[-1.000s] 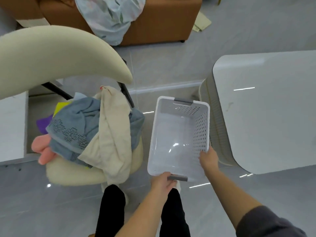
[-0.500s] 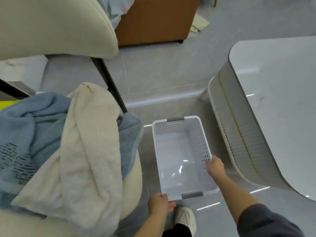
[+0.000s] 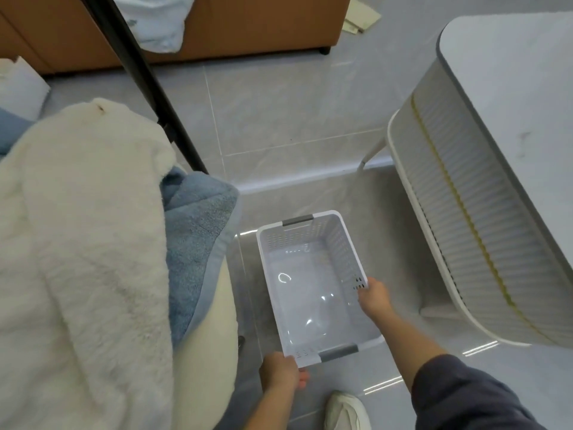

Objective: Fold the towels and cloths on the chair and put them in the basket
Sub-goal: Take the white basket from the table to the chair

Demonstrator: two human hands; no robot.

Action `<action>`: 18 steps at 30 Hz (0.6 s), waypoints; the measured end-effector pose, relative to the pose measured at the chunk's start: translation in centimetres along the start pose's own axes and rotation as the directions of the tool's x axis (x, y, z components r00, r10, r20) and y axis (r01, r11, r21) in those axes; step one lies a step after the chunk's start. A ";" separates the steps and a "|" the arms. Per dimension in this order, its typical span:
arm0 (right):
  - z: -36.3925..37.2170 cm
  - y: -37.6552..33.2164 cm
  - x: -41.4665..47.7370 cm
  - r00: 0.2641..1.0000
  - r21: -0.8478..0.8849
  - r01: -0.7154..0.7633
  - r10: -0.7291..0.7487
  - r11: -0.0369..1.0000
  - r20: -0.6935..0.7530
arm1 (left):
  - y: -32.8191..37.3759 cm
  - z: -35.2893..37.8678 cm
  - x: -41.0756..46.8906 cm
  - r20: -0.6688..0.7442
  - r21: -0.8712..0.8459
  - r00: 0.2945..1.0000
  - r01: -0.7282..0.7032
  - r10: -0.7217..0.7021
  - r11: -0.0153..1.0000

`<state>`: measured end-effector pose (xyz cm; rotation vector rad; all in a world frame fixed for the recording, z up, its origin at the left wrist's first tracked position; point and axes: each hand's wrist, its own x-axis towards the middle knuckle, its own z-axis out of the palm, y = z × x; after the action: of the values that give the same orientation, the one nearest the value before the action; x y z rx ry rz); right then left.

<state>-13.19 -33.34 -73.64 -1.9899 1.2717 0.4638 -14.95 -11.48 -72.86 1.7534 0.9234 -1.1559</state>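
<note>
An empty white plastic basket (image 3: 347,243) with grey handles sits low over the grey floor, right of the chair. My left hand (image 3: 282,372) grips its near left corner. My right hand (image 3: 373,297) grips the right rim. A cream towel (image 3: 90,243) lies draped over a blue towel (image 3: 198,237) on the cream chair seat (image 3: 217,346) at the left.
A white table (image 3: 511,119) with a ribbed side stands at the right. The chair's black leg (image 3: 148,85) runs up the left middle. A brown sofa (image 3: 248,23) with a pale cloth (image 3: 158,23) is at the back. My white shoe (image 3: 345,411) is below the basket.
The basket has gone down toward the floor with both hands on it. My view has dropped lower and closer to the towels on the chair.
</note>
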 end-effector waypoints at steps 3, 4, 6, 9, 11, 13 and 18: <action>0.8 0.0 0.3 1.000 0.023 -0.005 0.005 1.000 -0.006 | 0.2 0.0 0.8 -0.001 0.039 1.000 0.000 0.000 0.999; 0.9 0.0 0.4 1.000 0.026 -0.004 0.005 1.000 -0.010 | 0.2 0.0 1.1 -0.003 0.049 1.000 0.001 0.000 0.999; 1.2 0.1 0.6 1.000 0.028 0.005 -0.005 1.000 -0.015 | 0.2 0.1 1.7 0.000 0.058 1.000 -0.009 0.009 0.998; 1.7 0.3 1.0 1.000 0.045 0.004 -0.003 0.999 -0.018 | 0.2 0.0 2.3 0.010 0.057 1.000 -0.023 0.022 0.998; 2.0 0.5 1.1 1.000 0.041 0.005 -0.005 0.999 -0.021 | 0.0 -0.2 2.4 0.025 0.054 0.999 -0.037 0.035 0.998; 2.3 0.6 1.1 1.000 0.042 -0.005 0.005 0.999 -0.019 | -0.1 -0.6 2.4 0.043 0.066 0.998 -0.056 0.053 0.996; 2.1 0.3 0.7 1.000 0.005 -0.001 0.001 1.000 -0.023 | 0.1 -0.9 2.6 0.114 0.087 0.993 -0.025 0.015 0.996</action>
<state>-12.97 -32.32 -75.59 -1.9955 1.2865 0.4388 -13.80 -10.36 -75.11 1.7433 0.7963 -1.2862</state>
